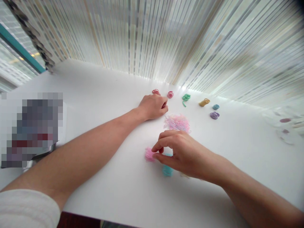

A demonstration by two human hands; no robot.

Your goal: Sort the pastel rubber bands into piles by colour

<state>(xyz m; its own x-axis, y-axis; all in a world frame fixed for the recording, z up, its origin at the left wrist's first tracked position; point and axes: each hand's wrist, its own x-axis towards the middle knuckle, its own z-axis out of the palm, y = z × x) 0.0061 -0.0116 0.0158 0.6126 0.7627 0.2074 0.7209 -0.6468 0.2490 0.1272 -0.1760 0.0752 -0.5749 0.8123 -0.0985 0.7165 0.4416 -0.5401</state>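
My right hand (182, 152) reaches over the white table, thumb and index fingertips nearly together at the edge of a small pile of pink strands (149, 155). Whether a strand is between them is too small to tell. Beneath this hand lies a turquoise pile (167, 171), partly covered, and a pale yellowish bit (184, 175) peeks out. Farther off, my left hand (154, 107) rests on the table with its fingers curled closed; anything inside is hidden. Between the hands spreads a larger heap of mixed pink and lilac strands (177, 122). A red coil (156, 91) sits just behind my left hand.
Along the back lie a pink coil (170, 94), a green one (186, 97), a yellow roll (203, 102), a blue coil (215, 107) and a purple coil (214, 115). A string curtain (152, 38) borders the table. A blurred-out object (35, 129) stands at left.
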